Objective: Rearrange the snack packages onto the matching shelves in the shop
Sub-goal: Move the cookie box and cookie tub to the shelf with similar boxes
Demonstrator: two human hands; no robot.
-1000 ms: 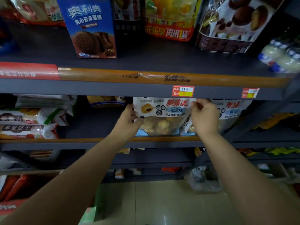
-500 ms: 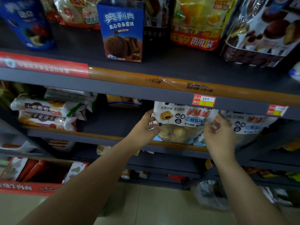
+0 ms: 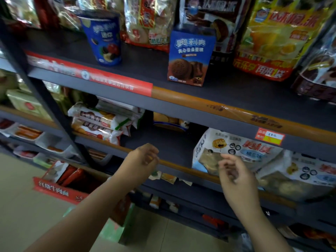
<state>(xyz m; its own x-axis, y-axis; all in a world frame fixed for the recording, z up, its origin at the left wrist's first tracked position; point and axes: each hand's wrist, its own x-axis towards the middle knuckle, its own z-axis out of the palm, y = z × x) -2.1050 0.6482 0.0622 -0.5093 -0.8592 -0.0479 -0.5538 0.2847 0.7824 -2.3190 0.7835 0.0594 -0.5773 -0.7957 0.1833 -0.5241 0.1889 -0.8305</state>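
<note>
A white snack bag (image 3: 234, 151) with red lettering stands on the middle shelf (image 3: 178, 165), with a second bag of the same kind (image 3: 300, 177) to its right. My right hand (image 3: 236, 177) hovers just in front of the first bag, fingers loosely curled and holding nothing. In front of the shelf's orange edge, left of the bag, my left hand (image 3: 143, 159) is also empty with loosely curled fingers. Neither hand touches a package.
Stacked white biscuit packs (image 3: 98, 122) lie at the left of the middle shelf. The upper shelf (image 3: 200, 102) carries a blue cookie box (image 3: 189, 59), a blue tub (image 3: 103, 37) and large bags. A dark upright post (image 3: 45, 100) stands at left. A red-fronted box (image 3: 58, 186) sits low on the floor.
Both hands have let go of the white snack bag and drawn back from it. The view has swung left and up, so the bag now sits further right.
</note>
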